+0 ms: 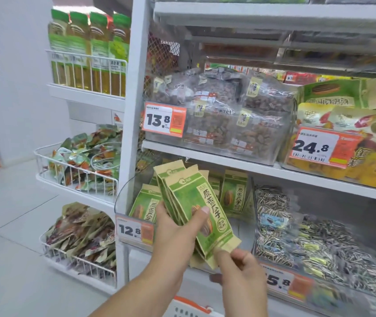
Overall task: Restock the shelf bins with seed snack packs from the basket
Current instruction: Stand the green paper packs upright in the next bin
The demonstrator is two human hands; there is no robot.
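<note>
My left hand (178,227) grips a fanned stack of green and tan seed snack packs (189,197), thumb across the front pack. My right hand (239,264) pinches the bottom corner of the front pack. The stack is held tilted in front of a clear shelf bin (134,179) marked 12.8, where more of the same packs (234,193) stand upright. The white and orange rim of the basket (189,307) shows at the bottom edge, below my forearms.
To the right, a bin of striped seed bags (297,236) carries a 15.8 tag. The shelf above holds clear nut bags (216,110) tagged 13.8 and yellow packs (342,124) tagged 24.8. A white wire rack (77,170) of snacks stands at the left, over tiled floor.
</note>
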